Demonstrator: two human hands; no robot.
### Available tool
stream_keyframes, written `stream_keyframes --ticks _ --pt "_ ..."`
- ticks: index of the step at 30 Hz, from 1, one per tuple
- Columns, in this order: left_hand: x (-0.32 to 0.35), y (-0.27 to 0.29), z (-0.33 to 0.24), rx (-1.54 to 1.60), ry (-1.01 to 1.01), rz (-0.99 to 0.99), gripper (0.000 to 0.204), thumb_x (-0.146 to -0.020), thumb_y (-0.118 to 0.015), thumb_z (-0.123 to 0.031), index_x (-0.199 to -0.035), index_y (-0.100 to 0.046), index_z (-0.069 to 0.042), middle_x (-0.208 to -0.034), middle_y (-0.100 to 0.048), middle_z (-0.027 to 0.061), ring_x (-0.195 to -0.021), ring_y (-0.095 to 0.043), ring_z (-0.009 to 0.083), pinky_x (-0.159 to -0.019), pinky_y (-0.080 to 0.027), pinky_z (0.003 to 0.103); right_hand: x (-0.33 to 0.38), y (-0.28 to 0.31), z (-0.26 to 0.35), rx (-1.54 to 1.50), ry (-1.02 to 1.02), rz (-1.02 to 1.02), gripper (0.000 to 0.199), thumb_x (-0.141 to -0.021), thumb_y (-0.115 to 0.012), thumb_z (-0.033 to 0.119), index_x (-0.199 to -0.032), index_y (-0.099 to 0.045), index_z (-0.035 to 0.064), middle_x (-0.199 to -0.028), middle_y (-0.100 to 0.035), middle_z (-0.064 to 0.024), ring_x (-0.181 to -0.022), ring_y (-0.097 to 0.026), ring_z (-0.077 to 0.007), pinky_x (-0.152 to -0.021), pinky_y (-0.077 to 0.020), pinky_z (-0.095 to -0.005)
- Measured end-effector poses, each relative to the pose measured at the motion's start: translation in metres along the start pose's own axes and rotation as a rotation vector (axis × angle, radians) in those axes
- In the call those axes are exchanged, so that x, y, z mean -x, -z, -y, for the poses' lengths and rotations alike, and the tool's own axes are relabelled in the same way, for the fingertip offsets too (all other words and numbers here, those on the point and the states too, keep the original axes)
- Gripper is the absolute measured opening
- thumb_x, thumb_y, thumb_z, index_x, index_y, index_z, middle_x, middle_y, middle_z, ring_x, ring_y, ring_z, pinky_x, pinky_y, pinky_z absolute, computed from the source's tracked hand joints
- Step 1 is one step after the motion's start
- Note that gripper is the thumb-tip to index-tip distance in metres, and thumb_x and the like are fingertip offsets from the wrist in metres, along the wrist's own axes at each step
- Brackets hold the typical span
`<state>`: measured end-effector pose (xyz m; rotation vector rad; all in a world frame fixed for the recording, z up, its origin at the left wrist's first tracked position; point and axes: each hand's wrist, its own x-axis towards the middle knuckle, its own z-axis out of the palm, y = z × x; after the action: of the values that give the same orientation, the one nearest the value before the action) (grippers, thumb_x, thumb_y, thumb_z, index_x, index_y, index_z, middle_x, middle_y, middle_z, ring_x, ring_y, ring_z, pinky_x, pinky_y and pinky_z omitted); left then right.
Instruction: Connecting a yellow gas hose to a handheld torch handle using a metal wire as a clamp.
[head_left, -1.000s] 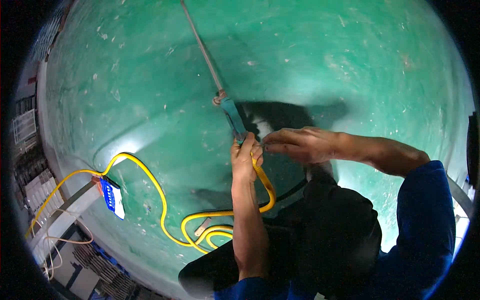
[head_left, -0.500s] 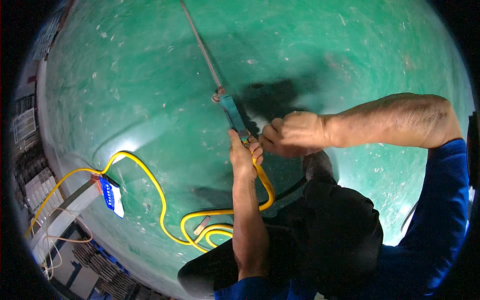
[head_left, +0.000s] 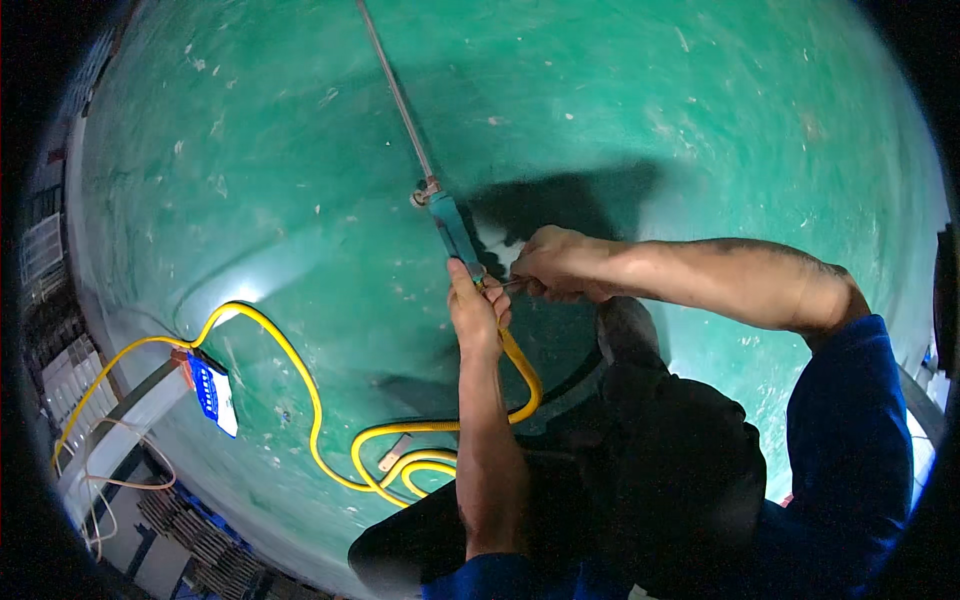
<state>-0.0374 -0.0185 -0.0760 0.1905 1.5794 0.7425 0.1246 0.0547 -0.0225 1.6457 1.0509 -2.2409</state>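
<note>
We have our left grip (head_left: 474, 305) wrapped around the base of the teal gun (head_left: 455, 228), whose thin rod (head_left: 393, 85) points away ahead of it. Our right grip (head_left: 553, 262), just to its right, pinches a slim piece (head_left: 514, 284) too small to identify. From below the left grip, the yellow hose (head_left: 523, 372) loops over the green floor (head_left: 300, 150).

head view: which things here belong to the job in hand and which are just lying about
In use, it seems:
- tool, in the left hand
- thin metal piece, at the right hand; too small to identify
- yellow hose, running to the left hand

Apparently lying about:
- blue-white packet
- flat piece by the hose
</note>
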Motion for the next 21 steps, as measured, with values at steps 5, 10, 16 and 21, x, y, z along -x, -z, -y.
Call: stream_keyframes --ticks 5,10,16,21 --pt "-0.004 0.004 0.006 0.046 0.009 0.042 0.062 -0.096 -0.037 -0.067 -0.085 -0.049 -0.007 -0.061 -0.041 -0.0023 -0.046 -0.039 0.0077 -0.039 -0.029 0.024 0.012 0.002 -0.009 0.522 0.636 -0.070 0.025 -0.085 -0.063 0.019 -0.098 -0.062 -0.0019 -0.088 -0.068 -0.0143 -0.074 -0.067 -0.0238 -0.060 -0.0529 -0.0358" --pt "0.006 -0.006 -0.001 0.031 0.020 -0.008 0.062 -0.096 -0.036 -0.067 -0.083 -0.048 -0.008 -0.060 -0.041 -0.0022 -0.045 -0.038 0.0079 -0.039 -0.028 0.024 0.019 0.018 -0.016 1.285 1.233 -0.289 0.024 -0.084 -0.059 0.017 -0.099 -0.058 -0.0006 -0.077 -0.058 -0.0096 -0.069 -0.065 -0.0253 -0.056 -0.0559 -0.0363" --pt "0.006 -0.010 -0.004 0.017 -0.015 -0.028 0.060 -0.096 -0.036 -0.066 -0.080 -0.045 -0.009 -0.060 -0.040 -0.0027 -0.045 -0.036 0.0077 -0.039 -0.026 0.023 0.012 0.017 -0.023 1.224 1.162 -0.248 0.018 -0.085 -0.060 0.018 -0.093 -0.059 0.0009 -0.068 -0.058 -0.0091 -0.056 -0.062 -0.0227 -0.048 -0.0526 -0.0377" --pt "0.003 -0.006 -0.003 0.034 0.004 -0.021 0.060 -0.097 -0.036 -0.066 -0.079 -0.044 -0.009 -0.060 -0.040 -0.0027 -0.045 -0.037 0.0076 -0.038 -0.027 0.023 0.007 0.010 0.001 0.291 0.294 -0.016 0.022 -0.090 -0.060 0.020 -0.093 -0.064 -0.0009 -0.061 -0.061 -0.0082 -0.046 -0.054 -0.0156 -0.046 -0.0487 -0.0360"
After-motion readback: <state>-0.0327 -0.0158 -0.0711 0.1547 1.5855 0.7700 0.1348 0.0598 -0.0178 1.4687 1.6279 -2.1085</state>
